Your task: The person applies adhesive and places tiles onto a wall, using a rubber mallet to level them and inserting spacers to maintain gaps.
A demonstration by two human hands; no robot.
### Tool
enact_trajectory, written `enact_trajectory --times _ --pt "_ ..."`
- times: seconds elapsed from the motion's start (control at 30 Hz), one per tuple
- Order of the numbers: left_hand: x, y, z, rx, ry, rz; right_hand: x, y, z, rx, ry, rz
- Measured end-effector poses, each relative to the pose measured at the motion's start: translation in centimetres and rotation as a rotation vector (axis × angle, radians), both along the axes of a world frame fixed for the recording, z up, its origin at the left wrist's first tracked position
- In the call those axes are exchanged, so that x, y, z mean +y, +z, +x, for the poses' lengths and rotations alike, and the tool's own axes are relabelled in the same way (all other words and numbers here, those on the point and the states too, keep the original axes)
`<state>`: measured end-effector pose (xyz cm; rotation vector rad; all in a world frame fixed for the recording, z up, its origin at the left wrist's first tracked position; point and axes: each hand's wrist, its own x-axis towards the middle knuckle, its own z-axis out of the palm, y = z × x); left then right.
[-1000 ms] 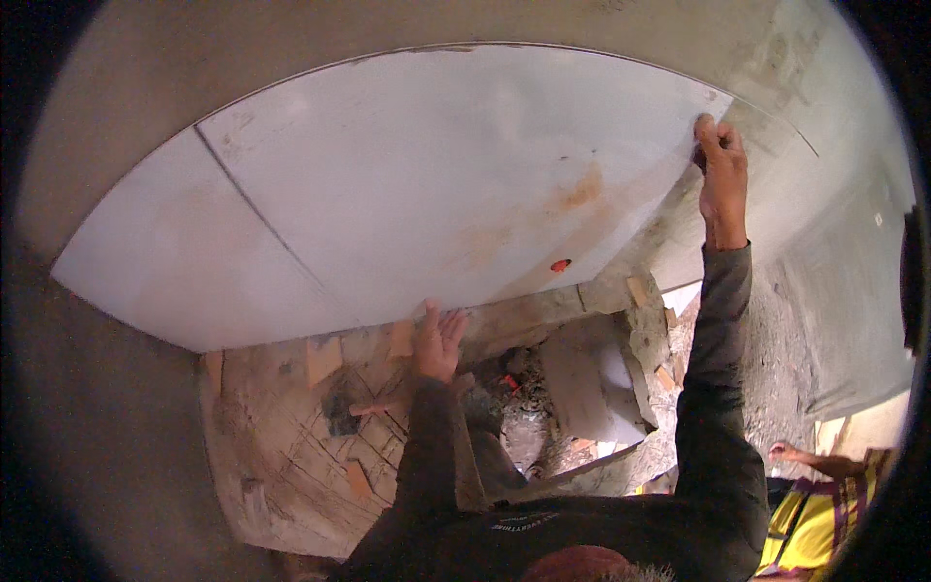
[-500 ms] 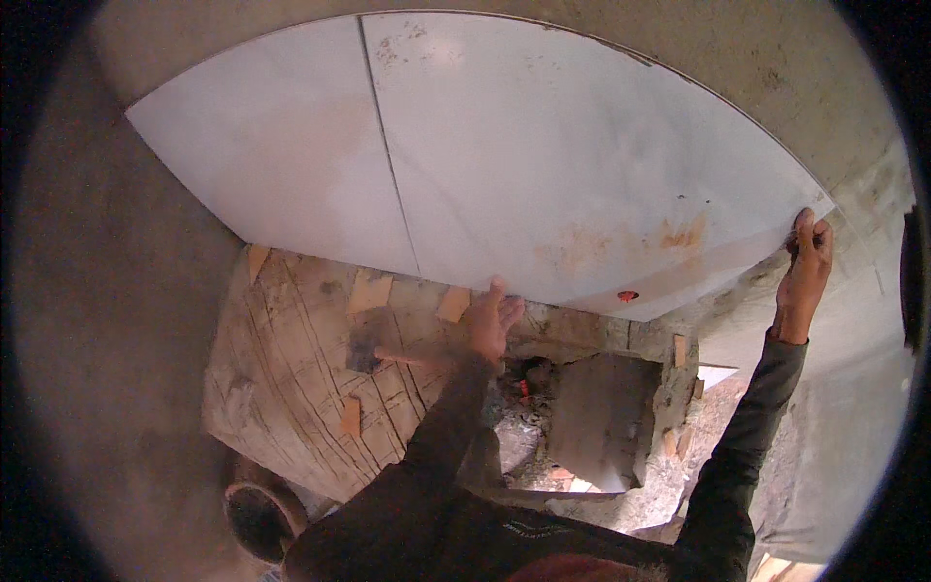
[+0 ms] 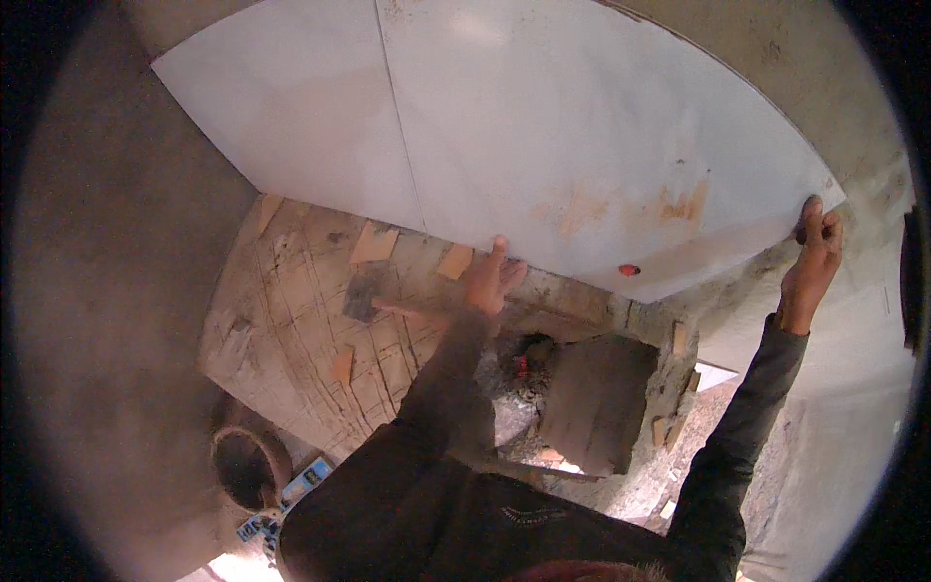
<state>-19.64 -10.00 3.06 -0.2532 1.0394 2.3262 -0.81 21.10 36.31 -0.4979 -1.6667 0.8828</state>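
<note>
Two large white wall tiles [image 3: 301, 107] stand side by side, a thin seam between them. At the lower edge of the right-hand white tile [image 3: 543, 136], my left hand [image 3: 492, 283] has its thumb raised against the face and its fingers apart. My right hand [image 3: 813, 257] grips this tile's far right edge near the corner, thumb and fingers closed around it. A round hole with red inside [image 3: 629, 271] shows near the tile's bottom. A hammer [image 3: 363, 298] lies on the ledge beside my left forearm, its handle partly behind the sleeve.
The scored mortar ledge [image 3: 291, 320] carries several tan wedge-like pieces [image 3: 374, 243]. A rectangular opening [image 3: 596, 398] with rubble is below my hands. At lower left stand a dark bucket [image 3: 250, 469] and a blue printed package [image 3: 308, 482]. Bare wall borders the tiles.
The seam between the tiles has narrowed, most clearly toward its top. The tiles sit higher in view as the camera has tilted. Both hands keep their places at the tile edges.
</note>
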Motion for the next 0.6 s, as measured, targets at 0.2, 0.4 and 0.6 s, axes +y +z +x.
enact_trajectory --times 0.2,0.4,0.6 --pt "0.3 -0.5 0.7 -0.100 0.018 -0.063 0.4 -0.7 -0.3 0.058 0.012 0.005" --pt "0.0 -1.0 0.8 -0.094 0.031 -0.005 0.5 -1.4 0.2 0.109 -0.031 0.002" --pt "-0.2 0.2 0.7 -0.072 -0.008 0.000 2.0 -2.3 0.0 0.220 0.030 0.019"
